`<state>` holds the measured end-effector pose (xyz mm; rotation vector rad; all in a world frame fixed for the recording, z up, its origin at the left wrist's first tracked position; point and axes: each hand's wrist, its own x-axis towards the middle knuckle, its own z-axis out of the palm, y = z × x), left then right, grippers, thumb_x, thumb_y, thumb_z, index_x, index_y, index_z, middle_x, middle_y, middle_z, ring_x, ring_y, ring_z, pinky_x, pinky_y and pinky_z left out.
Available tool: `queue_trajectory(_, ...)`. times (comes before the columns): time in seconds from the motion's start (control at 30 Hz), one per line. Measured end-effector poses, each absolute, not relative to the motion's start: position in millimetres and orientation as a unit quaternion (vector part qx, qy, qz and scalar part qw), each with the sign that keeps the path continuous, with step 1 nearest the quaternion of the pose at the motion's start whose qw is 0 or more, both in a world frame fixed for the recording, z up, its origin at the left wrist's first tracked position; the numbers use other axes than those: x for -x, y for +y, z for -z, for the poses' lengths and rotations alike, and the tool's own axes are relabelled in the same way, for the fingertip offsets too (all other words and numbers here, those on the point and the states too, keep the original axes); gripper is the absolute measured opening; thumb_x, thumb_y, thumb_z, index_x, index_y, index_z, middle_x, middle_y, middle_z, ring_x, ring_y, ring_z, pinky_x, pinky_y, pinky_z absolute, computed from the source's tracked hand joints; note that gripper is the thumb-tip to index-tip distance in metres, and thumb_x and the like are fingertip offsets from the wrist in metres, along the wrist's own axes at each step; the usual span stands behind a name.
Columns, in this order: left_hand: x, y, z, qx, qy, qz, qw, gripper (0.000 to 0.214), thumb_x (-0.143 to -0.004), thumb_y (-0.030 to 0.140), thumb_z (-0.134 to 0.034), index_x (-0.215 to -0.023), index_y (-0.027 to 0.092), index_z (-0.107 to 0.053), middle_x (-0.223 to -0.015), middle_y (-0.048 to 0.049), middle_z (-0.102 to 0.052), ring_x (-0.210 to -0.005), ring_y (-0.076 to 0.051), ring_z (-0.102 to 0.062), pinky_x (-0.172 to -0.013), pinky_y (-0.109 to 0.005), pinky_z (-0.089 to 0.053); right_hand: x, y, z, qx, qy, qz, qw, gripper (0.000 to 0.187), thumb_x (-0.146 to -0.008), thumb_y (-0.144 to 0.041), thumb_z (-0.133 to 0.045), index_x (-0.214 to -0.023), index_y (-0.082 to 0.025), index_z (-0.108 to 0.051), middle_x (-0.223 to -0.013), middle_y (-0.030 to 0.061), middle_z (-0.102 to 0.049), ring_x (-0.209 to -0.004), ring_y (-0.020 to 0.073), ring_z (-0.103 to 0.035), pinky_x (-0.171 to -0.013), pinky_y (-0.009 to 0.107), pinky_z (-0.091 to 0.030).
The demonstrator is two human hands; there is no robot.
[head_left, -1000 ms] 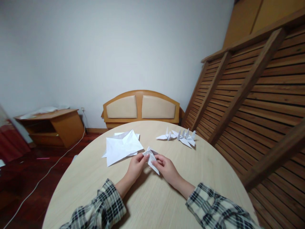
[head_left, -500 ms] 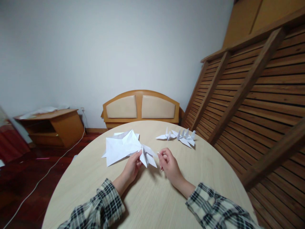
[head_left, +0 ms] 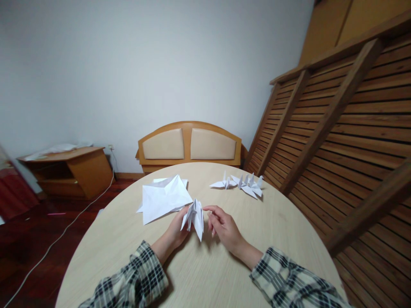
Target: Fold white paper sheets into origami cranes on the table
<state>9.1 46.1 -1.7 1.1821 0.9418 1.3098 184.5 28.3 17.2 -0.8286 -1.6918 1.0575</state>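
Note:
A white folded paper crane (head_left: 195, 219) is held by my left hand (head_left: 177, 229), whose fingers close on its left side and are partly hidden behind it. The crane's pointed flaps hang downward over the table. Just to the right is my right hand (head_left: 224, 226), index finger stretched toward the crane's right edge and the other fingers loosely curled. Whether that fingertip touches the paper I cannot tell. White paper sheets (head_left: 163, 199) with creases lie behind my left hand. Farther back on the right stand several finished paper cranes (head_left: 248, 186) in a cluster.
Everything rests on a round pale wooden table (head_left: 276, 239). Beyond its far edge stands a headboard (head_left: 189, 124) with beige panels. A slatted wooden frame (head_left: 321, 145) leans at the right. A low cabinet (head_left: 83, 171) and a white cable (head_left: 64, 239) are at the left.
The paper crane has turned in my left hand, so its flaps now point down instead of rightward. My right hand has come slightly left, with its index finger stretched out.

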Motion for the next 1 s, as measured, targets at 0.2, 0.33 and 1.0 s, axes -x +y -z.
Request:
queue_trajectory(0.2,-14,37,-10,-0.46,0.362,-0.539,0.606,0.034,-0.076,0.051,-0.066,-0.071,0.018,-0.06,-0.065,-0.0012,-0.058,-0.059,-0.016,-0.053,-0.058,-0.029,-0.045,-185,27,-19,0.337,-0.697,-0.425,0.469,0.035,-0.095,-0.047,-0.048,-0.115,-0.022,-0.062,-0.061,-0.0043,-0.054,-0.049,0.0116,-0.051,-0.051,0.024,-0.042)
queue_trajectory(0.33,-17,34,-13,-0.457,0.343,-0.528,0.628,0.031,-0.073,0.047,-0.072,-0.071,0.018,-0.062,-0.067,-0.0006,-0.059,-0.059,-0.014,-0.052,-0.057,-0.027,-0.043,-182,27,-19,0.332,-0.692,-0.435,0.471,0.03,-0.093,-0.046,-0.052,-0.103,-0.022,-0.066,-0.069,-0.0008,-0.059,-0.057,0.0134,-0.055,-0.053,0.025,-0.045)
queue_trajectory(1.0,-16,38,-7,-0.545,0.404,-0.532,0.507,0.045,-0.077,0.062,-0.065,-0.072,0.018,-0.056,-0.069,0.0005,-0.052,-0.065,-0.015,-0.047,-0.06,-0.026,-0.039,-188,35,-14,0.38,-0.758,-0.276,0.453,0.035,-0.076,-0.012,-0.056,-0.109,-0.022,-0.061,-0.1,0.0045,-0.067,-0.072,0.0145,-0.059,-0.062,0.026,-0.046)
